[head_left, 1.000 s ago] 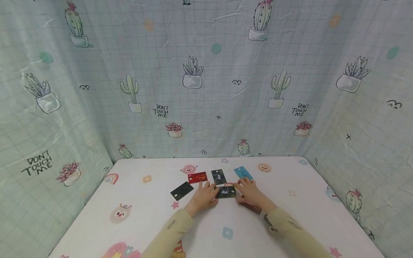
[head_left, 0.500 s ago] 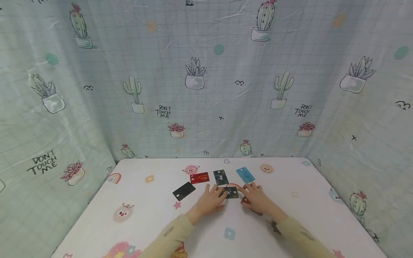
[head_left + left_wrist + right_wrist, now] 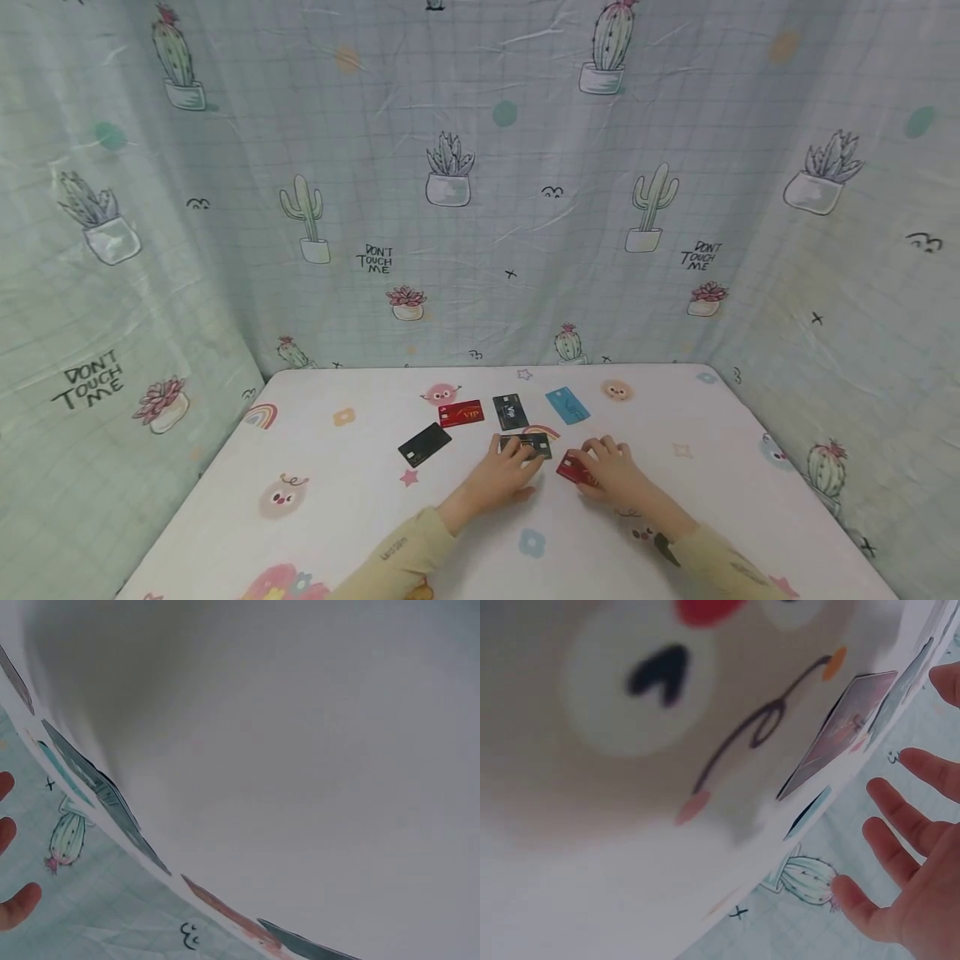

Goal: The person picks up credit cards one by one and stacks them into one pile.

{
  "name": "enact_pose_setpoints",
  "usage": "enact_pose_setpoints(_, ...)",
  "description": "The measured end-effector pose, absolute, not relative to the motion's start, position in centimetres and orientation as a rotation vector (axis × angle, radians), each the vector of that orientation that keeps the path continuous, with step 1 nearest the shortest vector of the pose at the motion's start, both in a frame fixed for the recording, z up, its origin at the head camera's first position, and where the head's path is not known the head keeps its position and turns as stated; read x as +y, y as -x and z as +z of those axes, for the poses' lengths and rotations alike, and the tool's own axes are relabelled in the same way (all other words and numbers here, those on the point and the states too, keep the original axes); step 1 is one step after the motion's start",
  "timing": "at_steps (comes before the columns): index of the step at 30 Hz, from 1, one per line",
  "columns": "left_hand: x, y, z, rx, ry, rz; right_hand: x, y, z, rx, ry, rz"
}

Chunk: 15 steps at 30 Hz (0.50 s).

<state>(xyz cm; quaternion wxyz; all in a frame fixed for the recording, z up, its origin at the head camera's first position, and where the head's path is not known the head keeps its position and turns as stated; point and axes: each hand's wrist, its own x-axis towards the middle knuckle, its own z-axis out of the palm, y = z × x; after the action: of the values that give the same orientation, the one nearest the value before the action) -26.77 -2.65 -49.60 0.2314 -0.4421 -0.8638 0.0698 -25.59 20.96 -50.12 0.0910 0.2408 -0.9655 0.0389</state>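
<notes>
In the head view my left hand [image 3: 498, 482] hovers over or rests on a black VIP card [image 3: 546, 447]; contact cannot be told. Its fingers are loosely bent and cover part of that card. To its right, my right hand [image 3: 621, 475] is over a red card [image 3: 567, 467], hiding that card's right part. The right wrist view shows spread right-hand fingers [image 3: 896, 814] with nothing between them. Only left fingertips [image 3: 22, 901], apart from one another, show at the edge of the left wrist view.
Behind the hands lie a red VIP card [image 3: 461, 413], a dark VIP card [image 3: 511, 412] and a light blue card [image 3: 567, 406]. A plain black card [image 3: 424, 445] lies left. Patterned cloth [image 3: 480, 250] hangs around the white printed table [image 3: 352, 500].
My left hand has shifted rightward across the black VIP card. My right hand has drawn back and right, uncovering the blue card and more of the red card near it.
</notes>
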Motion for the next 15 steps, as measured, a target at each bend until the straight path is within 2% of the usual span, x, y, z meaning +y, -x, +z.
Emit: enact_pose_setpoints(15, 0.5, 27.2, -50.1, -2.355, 1.28, 0.226, 22.8, 24.2, -50.8, -2.898, -0.589, 0.042)
